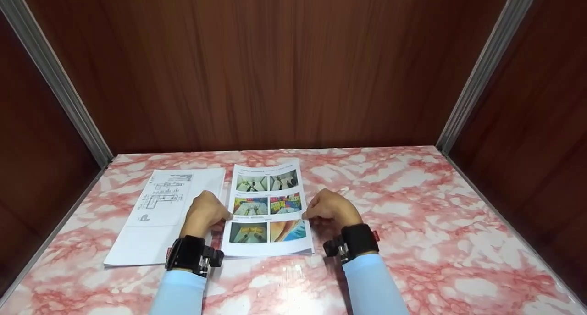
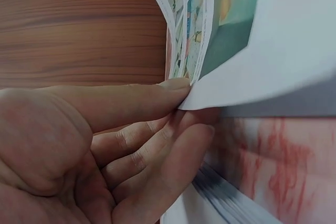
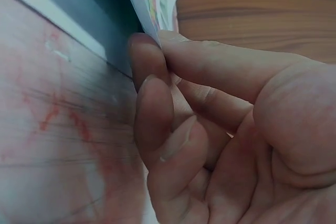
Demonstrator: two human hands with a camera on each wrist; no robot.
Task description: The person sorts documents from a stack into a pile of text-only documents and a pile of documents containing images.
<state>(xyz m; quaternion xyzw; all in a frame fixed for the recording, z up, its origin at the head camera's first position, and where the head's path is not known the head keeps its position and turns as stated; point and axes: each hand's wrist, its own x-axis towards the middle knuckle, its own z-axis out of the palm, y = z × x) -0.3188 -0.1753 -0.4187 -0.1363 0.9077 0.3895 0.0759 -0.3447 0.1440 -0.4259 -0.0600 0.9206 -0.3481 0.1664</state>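
Both forearms wear pale blue sleeves. Each wrist carries a broad black strap with a small red tag at its edge, and a dark, blocky camera mount with metal fittings juts from the inner side. The left hand (image 1: pixel 205 212) and right hand (image 1: pixel 331 207) are bare.

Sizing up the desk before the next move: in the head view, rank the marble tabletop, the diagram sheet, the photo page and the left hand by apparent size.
1. Marble tabletop, largest by far.
2. and 3. Diagram sheet and photo page: too alike to rank.
4. Left hand, smallest; it pinches the photo page's left edge.
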